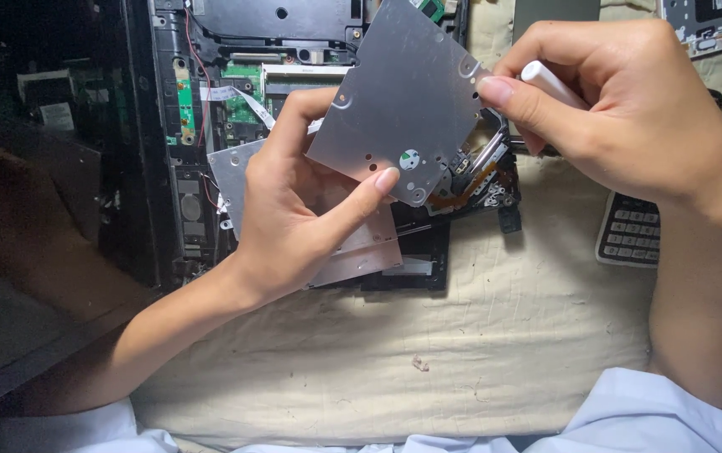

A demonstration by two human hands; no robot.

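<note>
Left hand has the grey metal cover plate pinched at its lower edge, thumb on front and fingers behind, tilted up so the optical drive guts under it show. Right hand is closed around a white tool handle, tip hidden behind the plate's edge, probably why the plate's lifted. All of it hovers over the opened laptop chassis, on a cream cloth, calculator off to the right
</note>
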